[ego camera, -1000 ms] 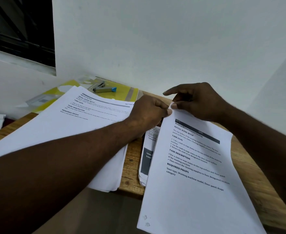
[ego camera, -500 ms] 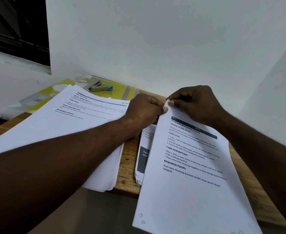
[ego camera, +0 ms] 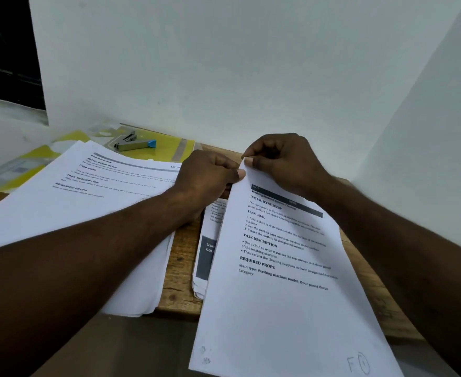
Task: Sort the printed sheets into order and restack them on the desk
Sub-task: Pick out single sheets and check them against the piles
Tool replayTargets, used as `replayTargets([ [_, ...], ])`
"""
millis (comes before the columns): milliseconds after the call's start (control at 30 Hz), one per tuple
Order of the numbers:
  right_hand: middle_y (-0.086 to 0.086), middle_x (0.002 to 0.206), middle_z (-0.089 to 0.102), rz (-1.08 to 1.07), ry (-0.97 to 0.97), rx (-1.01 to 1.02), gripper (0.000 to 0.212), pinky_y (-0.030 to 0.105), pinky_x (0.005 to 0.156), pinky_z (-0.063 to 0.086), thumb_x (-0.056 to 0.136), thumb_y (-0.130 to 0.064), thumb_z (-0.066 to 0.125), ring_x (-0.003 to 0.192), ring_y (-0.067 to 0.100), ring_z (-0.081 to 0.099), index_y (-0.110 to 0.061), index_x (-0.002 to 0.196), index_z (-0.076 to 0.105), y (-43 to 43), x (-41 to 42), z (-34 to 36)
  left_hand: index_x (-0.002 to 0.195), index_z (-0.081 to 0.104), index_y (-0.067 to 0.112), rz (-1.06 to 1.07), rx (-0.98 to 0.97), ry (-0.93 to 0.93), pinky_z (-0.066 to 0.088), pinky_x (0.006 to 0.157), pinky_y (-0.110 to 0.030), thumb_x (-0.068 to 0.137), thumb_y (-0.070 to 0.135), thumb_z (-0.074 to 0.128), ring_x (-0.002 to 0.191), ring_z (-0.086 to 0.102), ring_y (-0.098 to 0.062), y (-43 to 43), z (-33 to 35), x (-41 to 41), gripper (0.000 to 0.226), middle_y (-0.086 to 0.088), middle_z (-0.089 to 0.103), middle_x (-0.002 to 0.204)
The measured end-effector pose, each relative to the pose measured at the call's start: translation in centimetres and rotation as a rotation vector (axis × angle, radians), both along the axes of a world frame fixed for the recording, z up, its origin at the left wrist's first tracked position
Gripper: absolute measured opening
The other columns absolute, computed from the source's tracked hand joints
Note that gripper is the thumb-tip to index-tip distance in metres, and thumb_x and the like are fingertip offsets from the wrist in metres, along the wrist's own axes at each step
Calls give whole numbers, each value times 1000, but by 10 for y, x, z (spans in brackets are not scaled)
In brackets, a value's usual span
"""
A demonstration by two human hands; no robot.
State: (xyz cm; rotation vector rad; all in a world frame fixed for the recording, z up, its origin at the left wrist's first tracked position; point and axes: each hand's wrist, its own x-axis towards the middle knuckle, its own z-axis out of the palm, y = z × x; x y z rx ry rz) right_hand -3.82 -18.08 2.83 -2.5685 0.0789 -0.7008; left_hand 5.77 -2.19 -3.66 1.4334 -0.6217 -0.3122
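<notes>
Since the earlier frames, your two hands have drawn closer together at the far left corner of the top sheet and lifted it slightly; nothing else on the counter [ego camera: 180, 281] has shifted. Largest item: the left stack [ego camera: 93, 202] of printed sheets lies under your left forearm, overhanging the near edge. To its right, the top sheet [ego camera: 283, 295], headed for a washing-machine task, also overhangs the near edge and covers a smaller pile [ego camera: 206, 257]. Your right hand [ego camera: 286, 164] pinches that sheet's far corner between thumb and forefinger; your left hand [ego camera: 210, 178] is closed on the same corner, thumb on the edge. Judgement: you are separating one sheet. Rub the corner to confirm a single leaf, check the pencilled mark [ego camera: 360, 363] at the near right corner, then lift. A stapler [ego camera: 135, 142] rests on yellow folders [ego camera: 169, 151] far left.
</notes>
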Motion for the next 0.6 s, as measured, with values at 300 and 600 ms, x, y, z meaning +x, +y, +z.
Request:
replayTargets([
  [300, -13, 80, 74, -26, 10, -5, 5, 9, 67, 42, 90, -23, 79, 68, -4, 63, -27, 89, 79, 2, 3, -3, 88, 82, 7, 6, -13, 5, 65, 82, -53, 86, 8, 84, 81, 79, -33, 2, 3, -5, 3, -12, 80, 86],
  [600, -17, 76, 71, -9, 16, 83, 2, 16, 68, 45, 91, -25, 79, 65, -3, 59, -26, 92, 78, 2, 2, -7, 79, 80, 12, 1, -30, 22, 65, 83, -54, 85, 5, 84, 81, 79, -34, 1, 2, -4, 10, -14, 80, 84],
])
